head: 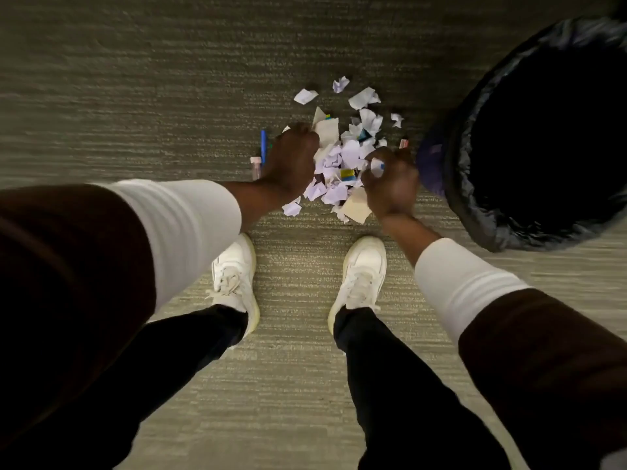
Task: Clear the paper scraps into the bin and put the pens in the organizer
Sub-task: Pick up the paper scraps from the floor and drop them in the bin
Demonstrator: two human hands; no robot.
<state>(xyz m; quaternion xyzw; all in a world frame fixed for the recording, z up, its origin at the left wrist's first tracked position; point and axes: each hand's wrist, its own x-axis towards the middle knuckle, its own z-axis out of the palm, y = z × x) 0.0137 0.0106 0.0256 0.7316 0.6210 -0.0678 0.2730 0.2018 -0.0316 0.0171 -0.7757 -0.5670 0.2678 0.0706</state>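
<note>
**Paper scraps heaped on the carpet beside the bin**

We see the paper scraps point(342, 157) as a loose heap of torn and crumpled white and pale lilac pieces on the grey ribbed carpet point(135, 96), just ahead of our two white shoes point(359, 279). Several larger cream pieces lie at the heap's edges, and small yellow and blue items show among the scraps; we cannot tell what they are. A blue pen point(263, 144) lies on the carpet just left of the heap, with a pink-capped item point(256, 166) beside it.

The bin point(543, 137), lined with a black bag, stands on the carpet just right of the heap.

Our left hand point(291, 161) is curled closed at the heap's left edge, a scrap showing at the knuckles. Our right hand point(390, 181) is curled closed at the heap's right edge, pinching a small white scrap at the fingertips. Both frames of the hands are motion-blurred. White sleeves point(183, 225) cover both forearms.
</note>
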